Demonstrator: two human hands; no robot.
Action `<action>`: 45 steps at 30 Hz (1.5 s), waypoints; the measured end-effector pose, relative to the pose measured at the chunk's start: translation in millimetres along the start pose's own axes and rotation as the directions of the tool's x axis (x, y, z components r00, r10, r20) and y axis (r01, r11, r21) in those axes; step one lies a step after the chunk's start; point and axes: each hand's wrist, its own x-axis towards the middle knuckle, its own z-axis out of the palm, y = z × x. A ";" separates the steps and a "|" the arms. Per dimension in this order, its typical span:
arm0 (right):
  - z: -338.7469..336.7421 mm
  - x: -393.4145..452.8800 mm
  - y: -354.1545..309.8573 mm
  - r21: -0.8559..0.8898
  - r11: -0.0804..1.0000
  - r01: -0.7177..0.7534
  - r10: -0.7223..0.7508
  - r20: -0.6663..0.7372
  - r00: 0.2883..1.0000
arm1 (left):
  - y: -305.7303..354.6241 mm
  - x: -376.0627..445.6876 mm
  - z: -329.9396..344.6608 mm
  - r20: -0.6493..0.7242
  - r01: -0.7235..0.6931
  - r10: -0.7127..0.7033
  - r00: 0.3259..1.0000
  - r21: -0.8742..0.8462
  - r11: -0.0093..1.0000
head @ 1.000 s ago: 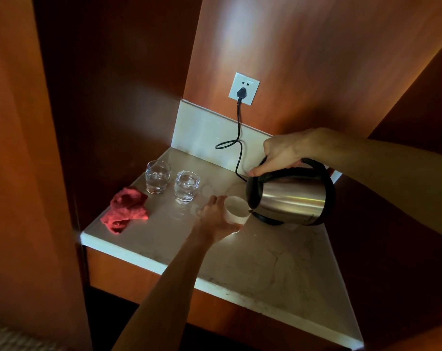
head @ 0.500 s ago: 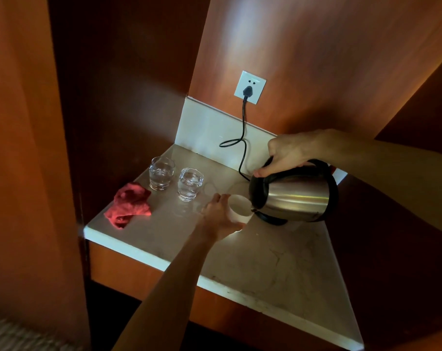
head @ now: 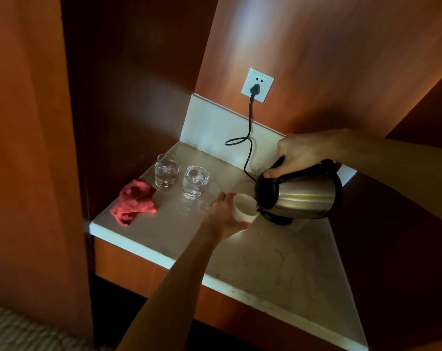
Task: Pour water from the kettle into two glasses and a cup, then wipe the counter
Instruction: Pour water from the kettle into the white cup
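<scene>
Kettle [head: 300,196] position: tipped far over toward the left, spout directly over the rim of the white cup [head: 244,207], raised above its black base [head: 278,219]. Right hand [head: 299,154] is closed around the black handle on top of the kettle. Left hand [head: 223,214] is wrapped around the left side of the cup, which stands on the marble counter [head: 278,269]. Two glasses [head: 180,177] holding water stand well to the left of that hand; red cloth [head: 135,201] lies crumpled beside them.
</scene>
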 end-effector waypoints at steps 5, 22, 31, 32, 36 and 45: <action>6.6 1.4 13.4 0.058 0.997 0.047 -0.047 -0.006 0.999 | -0.7 0.2 0.7 0.006 0.008 -0.008 1.000 0.002 1.000; 30.5 8.1 35.7 0.406 0.914 0.015 -0.006 -0.023 1.000 | -1.6 3.4 1.1 0.007 0.010 -0.010 1.000 0.012 1.000; 21.8 -8.0 37.1 0.248 0.967 -0.058 0.042 0.070 0.997 | -1.9 4.9 4.0 -0.002 0.008 -0.008 1.000 0.031 0.999; 23.2 -9.3 39.4 0.259 0.964 -0.065 0.051 0.063 0.997 | -1.8 5.1 4.3 -0.004 0.008 -0.008 1.000 0.044 0.999; 37.4 -9.5 52.0 0.314 0.946 -0.083 0.082 0.017 0.996 | 0.3 5.8 4.9 -0.011 0.007 -0.006 1.000 0.071 0.997; 69.5 -13.9 74.8 0.551 0.832 -0.063 0.096 -0.032 0.995 | 0.9 2.4 6.3 -0.042 -0.008 0.012 0.999 0.087 0.996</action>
